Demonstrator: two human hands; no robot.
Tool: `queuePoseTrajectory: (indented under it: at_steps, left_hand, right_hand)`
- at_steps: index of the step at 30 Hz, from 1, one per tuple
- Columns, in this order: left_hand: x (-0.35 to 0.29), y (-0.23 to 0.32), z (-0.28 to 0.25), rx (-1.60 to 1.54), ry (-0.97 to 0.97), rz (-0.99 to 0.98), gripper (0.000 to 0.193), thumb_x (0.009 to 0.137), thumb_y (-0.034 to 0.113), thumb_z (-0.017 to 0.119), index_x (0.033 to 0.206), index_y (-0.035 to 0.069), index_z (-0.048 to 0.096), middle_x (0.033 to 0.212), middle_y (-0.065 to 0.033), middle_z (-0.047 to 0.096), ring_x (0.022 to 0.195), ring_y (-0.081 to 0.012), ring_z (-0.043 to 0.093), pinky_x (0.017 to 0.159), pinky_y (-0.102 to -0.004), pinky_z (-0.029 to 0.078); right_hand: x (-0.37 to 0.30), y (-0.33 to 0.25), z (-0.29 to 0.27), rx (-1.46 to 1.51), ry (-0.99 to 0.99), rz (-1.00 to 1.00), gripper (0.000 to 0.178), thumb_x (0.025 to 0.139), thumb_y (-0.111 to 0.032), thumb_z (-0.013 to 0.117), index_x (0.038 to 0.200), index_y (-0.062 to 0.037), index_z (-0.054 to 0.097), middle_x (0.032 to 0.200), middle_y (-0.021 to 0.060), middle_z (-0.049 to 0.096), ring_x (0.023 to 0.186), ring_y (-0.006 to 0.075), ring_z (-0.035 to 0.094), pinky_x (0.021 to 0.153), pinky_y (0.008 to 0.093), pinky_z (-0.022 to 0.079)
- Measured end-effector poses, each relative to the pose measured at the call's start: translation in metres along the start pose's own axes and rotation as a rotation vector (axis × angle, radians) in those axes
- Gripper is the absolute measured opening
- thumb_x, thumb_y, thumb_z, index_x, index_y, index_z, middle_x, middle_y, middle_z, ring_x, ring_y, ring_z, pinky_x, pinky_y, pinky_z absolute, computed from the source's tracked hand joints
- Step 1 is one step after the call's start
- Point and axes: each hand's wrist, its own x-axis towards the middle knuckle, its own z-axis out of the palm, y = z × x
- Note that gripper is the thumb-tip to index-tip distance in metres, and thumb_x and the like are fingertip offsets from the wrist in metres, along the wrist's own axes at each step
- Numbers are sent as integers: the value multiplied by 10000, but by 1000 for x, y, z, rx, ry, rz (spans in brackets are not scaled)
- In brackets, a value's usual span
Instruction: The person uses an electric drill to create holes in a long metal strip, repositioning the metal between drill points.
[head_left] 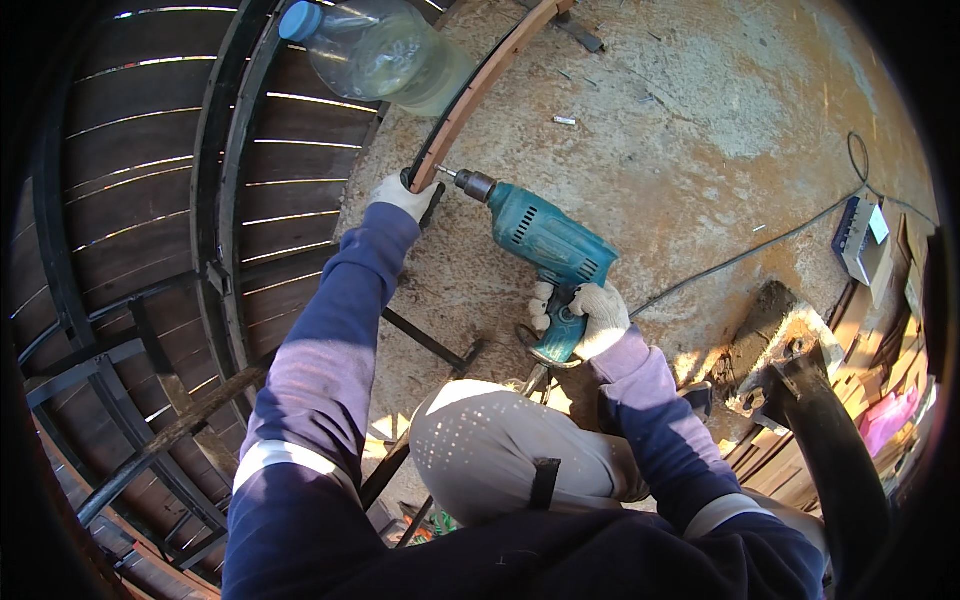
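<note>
My right hand (600,315), in a white work glove, is wrapped round the handle of a teal power drill (550,235). The drill points to the upper left, and its bit meets or nearly meets the side of a long reddish-brown wooden strip (480,98) close to its near end. Gripping that end is my left hand (403,198), in a white glove with dark finger patches. A dark edge runs along the strip's left side, and the strip slants away to the upper right. I cannot tell whether the bit has entered the wood.
A clear plastic bottle (385,55) with a blue cap lies left of the strip. The drill's cord (715,268) runs right across the stained floor toward a dark blue box (860,240). A cut log (765,335) and wood pieces (800,470) lie right; metal frames (225,200) stand left.
</note>
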Motion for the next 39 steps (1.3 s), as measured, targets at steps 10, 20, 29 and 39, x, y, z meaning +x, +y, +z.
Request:
queuePoseTrajectory:
  at_steps: [10,20,29,39]
  left_hand:
    - [0,15,-15,-291,-260,-132,326,830,230,853,947,-12,668,704,-81,656,526,-172,635,468,-328,506]
    - [1,16,-16,-238,-251,-86,332,818,244,864,889,-6,658,625,-71,618,476,-166,586,440,-329,476]
    - [6,5,-12,-53,-187,-67,373,812,375,835,924,35,729,677,-96,685,607,-220,671,620,-361,532]
    - [2,6,-18,-61,-237,-2,321,824,319,815,974,48,730,766,-129,716,675,-259,705,657,-375,549]
  right_hand:
    - [2,-4,0,-467,29,-257,751,661,46,675,1396,19,522,1161,192,677,1010,323,688,863,457,602]
    - [5,-6,10,-600,-11,-394,694,761,44,695,1425,5,498,1178,187,669,929,325,683,749,432,574]
    - [17,4,-2,-172,92,-118,731,706,60,647,1419,13,493,1240,210,649,1005,361,688,845,472,592]
    - [19,9,7,-413,31,-230,830,809,-345,865,1425,42,465,1267,188,654,1104,331,677,915,459,586]
